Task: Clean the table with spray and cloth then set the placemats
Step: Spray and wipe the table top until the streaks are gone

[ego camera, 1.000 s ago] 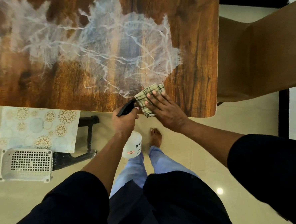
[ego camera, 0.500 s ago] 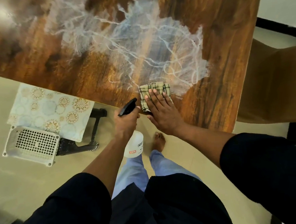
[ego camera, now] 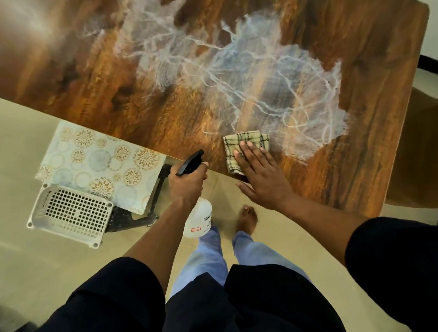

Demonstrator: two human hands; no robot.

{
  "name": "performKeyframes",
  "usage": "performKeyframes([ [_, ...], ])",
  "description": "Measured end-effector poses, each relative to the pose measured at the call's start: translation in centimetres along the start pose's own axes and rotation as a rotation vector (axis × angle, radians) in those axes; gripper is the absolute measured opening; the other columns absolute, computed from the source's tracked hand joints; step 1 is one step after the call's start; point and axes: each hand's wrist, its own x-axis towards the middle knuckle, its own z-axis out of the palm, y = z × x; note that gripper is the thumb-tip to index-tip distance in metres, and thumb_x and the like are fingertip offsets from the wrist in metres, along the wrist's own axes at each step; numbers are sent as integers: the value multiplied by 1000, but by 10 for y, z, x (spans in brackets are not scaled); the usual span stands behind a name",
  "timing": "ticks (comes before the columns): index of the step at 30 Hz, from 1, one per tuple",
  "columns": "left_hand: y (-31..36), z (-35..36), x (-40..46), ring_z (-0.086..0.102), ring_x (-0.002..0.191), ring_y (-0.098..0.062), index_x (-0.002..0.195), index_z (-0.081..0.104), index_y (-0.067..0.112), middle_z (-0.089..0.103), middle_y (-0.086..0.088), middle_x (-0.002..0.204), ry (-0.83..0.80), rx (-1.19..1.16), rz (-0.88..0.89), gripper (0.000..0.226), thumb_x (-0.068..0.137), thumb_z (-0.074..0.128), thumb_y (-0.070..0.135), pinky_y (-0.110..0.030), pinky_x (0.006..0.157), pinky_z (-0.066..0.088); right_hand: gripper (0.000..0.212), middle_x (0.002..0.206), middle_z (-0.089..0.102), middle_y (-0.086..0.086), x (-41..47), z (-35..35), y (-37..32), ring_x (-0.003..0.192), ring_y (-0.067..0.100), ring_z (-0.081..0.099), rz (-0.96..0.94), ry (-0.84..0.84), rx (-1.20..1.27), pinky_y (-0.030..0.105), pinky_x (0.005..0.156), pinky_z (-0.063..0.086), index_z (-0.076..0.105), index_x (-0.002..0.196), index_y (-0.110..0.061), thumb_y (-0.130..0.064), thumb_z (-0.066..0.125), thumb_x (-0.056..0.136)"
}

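One cloth [ego camera: 245,146], folded, cream with dark green and black check lines, lying flat on the table [ego camera: 84,79] close to its near edge, at the near rim of a whitish smeared film [ego camera: 267,86] that covers much of the wood-grain top. Right hand [ego camera: 263,181], one: palm down on the cloth, fingers straight and slightly spread, thumb held out to the left past the table edge.

One spray bottle [ego camera: 198,218], translucent white body with black trigger head [ego camera: 189,162], held off the table above the floor, just left of the cloth. Left hand [ego camera: 187,184], one: fingers curled round the bottle neck under the trigger head. Body carries a label; black lettering beginning "KIS" is readable, the rest is cut off by the curve; a small red-outlined mark sits lower down, too small to read.

Placemats [ego camera: 97,163]: pale blue-white with gold and grey circular floral medallions, lying on a low support left of the bottle, partly under the table edge; whether one or a stack cannot be told.

One white perforated plastic basket [ego camera: 72,216], on the floor, touching the mat's near corner.

One brown chair [ego camera: 427,150], at the right end of the table
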Motion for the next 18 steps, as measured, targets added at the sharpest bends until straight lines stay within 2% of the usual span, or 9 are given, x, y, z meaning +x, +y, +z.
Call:
performKeyframes([
  [3, 5, -7, 11, 56, 55, -16, 118, 56, 13, 68, 0, 72, 7, -2, -4, 39, 92, 85, 22, -27, 50, 46, 88, 173, 7, 14, 2, 1, -8, 160, 30, 2, 61, -18, -19, 52, 127, 15, 13, 165, -11, -64, 40, 101],
  [5, 7, -13, 22, 59, 54, -14, 122, 62, 7, 71, -2, 72, -9, -13, 0, 41, 92, 85, 23, -25, 46, 45, 93, 173, 6, 14, 17, 0, -21, 160, 30, 1, 97, -20, -7, 53, 127, 14, 12, 165, -10, -68, 41, 98],
  [8, 12, -22, 36, 57, 47, -12, 122, 70, -1, 71, -2, 68, -29, -34, 24, 40, 91, 85, 21, -22, 43, 44, 98, 173, 1, 13, 57, -4, -47, 160, 29, -3, 100, -18, 28, 52, 128, 9, 8, 166, -11, -72, 40, 96],
  [11, 21, -32, 46, 56, 45, -12, 121, 67, 1, 70, -5, 70, -7, -46, 11, 39, 91, 86, 18, -22, 41, 43, 97, 173, 0, 13, 112, -8, -80, 160, 29, -4, 90, -29, 64, 51, 129, 4, 9, 166, -11, -69, 40, 95],
  [15, 32, -58, 65, 70, 70, -22, 120, 72, 3, 79, -20, 93, -5, -65, 70, 35, 91, 85, 17, -20, 50, 48, 96, 172, 6, 17, 164, -11, -122, 160, 32, 0, 44, -33, 92, 54, 127, 9, 16, 164, -7, -57, 41, 86],
  [18, 39, -75, 76, 65, 58, -13, 120, 68, 6, 75, -12, 82, 5, -60, 75, 32, 92, 82, 14, -20, 46, 47, 99, 173, 0, 16, 166, -9, -129, 160, 31, -4, 52, -34, 87, 53, 128, 4, 9, 165, -8, -66, 38, 90],
])
